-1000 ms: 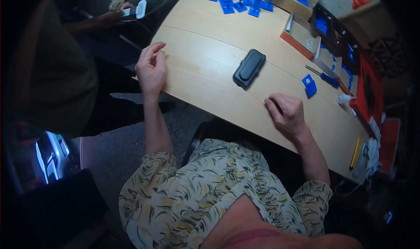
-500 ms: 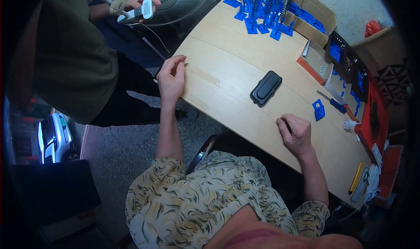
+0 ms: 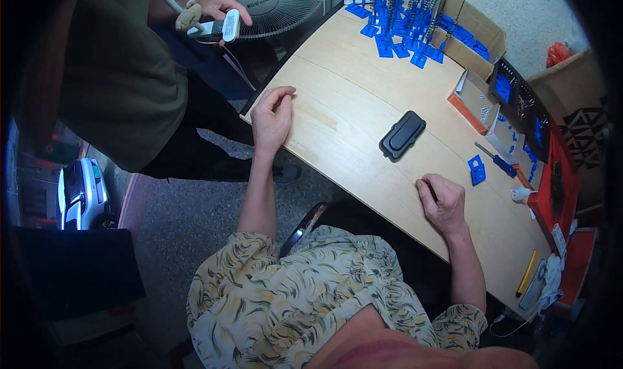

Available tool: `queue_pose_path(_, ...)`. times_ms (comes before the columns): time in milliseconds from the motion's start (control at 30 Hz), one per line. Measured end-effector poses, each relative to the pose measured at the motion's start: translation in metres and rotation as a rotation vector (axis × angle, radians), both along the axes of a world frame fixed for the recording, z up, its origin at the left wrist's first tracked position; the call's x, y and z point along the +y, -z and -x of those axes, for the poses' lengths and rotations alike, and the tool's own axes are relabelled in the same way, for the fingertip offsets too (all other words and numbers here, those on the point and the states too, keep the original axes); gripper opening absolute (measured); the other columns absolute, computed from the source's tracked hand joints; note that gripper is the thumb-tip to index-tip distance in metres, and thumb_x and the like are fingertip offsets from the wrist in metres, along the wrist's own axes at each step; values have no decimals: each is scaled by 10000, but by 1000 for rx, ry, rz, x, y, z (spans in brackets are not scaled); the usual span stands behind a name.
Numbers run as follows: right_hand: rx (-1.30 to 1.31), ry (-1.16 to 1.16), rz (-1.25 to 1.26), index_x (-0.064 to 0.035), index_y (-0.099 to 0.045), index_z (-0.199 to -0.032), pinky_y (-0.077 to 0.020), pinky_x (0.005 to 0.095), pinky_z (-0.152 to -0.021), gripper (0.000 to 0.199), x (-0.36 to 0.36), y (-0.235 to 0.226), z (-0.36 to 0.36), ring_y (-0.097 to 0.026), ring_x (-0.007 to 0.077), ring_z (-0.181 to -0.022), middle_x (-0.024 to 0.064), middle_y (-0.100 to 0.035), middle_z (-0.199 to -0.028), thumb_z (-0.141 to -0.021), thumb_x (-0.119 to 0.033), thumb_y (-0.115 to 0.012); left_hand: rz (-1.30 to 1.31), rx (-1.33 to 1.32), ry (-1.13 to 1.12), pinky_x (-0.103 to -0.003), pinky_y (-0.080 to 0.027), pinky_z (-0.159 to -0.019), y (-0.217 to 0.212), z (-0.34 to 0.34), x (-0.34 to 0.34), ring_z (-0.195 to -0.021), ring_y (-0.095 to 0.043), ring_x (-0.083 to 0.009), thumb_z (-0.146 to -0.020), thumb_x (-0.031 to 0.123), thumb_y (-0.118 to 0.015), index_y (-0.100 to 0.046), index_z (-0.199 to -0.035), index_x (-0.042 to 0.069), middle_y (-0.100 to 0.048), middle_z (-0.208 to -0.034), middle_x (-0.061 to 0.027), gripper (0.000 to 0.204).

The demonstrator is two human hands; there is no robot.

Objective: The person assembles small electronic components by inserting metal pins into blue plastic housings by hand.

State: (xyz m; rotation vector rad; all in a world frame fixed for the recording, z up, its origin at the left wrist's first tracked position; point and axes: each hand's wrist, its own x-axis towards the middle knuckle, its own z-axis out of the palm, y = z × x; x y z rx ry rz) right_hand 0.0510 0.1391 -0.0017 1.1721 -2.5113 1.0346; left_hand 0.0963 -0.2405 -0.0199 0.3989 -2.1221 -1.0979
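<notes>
My left hand rests at the left edge of the pale wooden table, its fingers loosely bent and the thumb a little apart from them; I see nothing in it. On the near edge lies my right hand, curled into a loose fist with nothing visible in it. A black oblong case, closed, sits on the tabletop between the hands, farther back and touched by neither. Right of it, beyond my right hand, is a flat blue plastic piece with holes.
Blue bases with upright springs crowd the far side beside a cardboard box. Along the right are an open small-parts box, a screwdriver, a small white bottle and a yellow cutter. Another person stands left, near a fan.
The whole view has shifted slightly, so the table and its things sit a little farther right and lower. Both hands keep about the same places on the table.
</notes>
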Motion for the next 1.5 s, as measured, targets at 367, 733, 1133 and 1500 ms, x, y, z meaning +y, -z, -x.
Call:
queue_pose_path(367, 11, 0, 21, -36, -655, -811, -530, 386, -563, 96, 6, 0, -5, -682, 294, -621, 128, -675, -715, -846, -63, -741, 104, 27, 29, -318, -540, -884, 13, -4, -4, -980, -713, -234, -941, 14, -605, -717, -1027, -4, -732, -1034, -121, 142)
queue_pose_path(733, 2, -5, 7, -25, -646, -805, -528, 379, -568, 111, 3, -4, -2, -680, 297, -629, 126, -668, -710, -853, -62, -739, 17, -15, 24, -306, -537, -888, 5, 4, -3, -982, -715, -203, -960, 40, -617, -727, -1059, -4, -742, -1046, -112, 155)
queue_pose_path(1133, 12, -16, -4, -28, -645, -804, -515, 376, -559, 112, 2, -3, -2, -675, 283, -619, 119, -660, -702, -862, -60, -736, -124, -87, -47, -278, -530, -868, -6, -4, -3, -969, -683, -133, -988, 70, -621, -753, -1126, 37, -743, -1081, -75, 193)
queue_pose_path(1500, 4, -13, -19, -27, -643, -818, -516, 373, -561, 118, 4, -2, -5, -673, 285, -618, 120, -657, -701, -870, -72, -738, -92, -83, -39, -293, -536, -896, -3, -7, 1, -980, -692, -151, -994, 77, -618, -754, -1121, 46, -746, -1088, -74, 188)
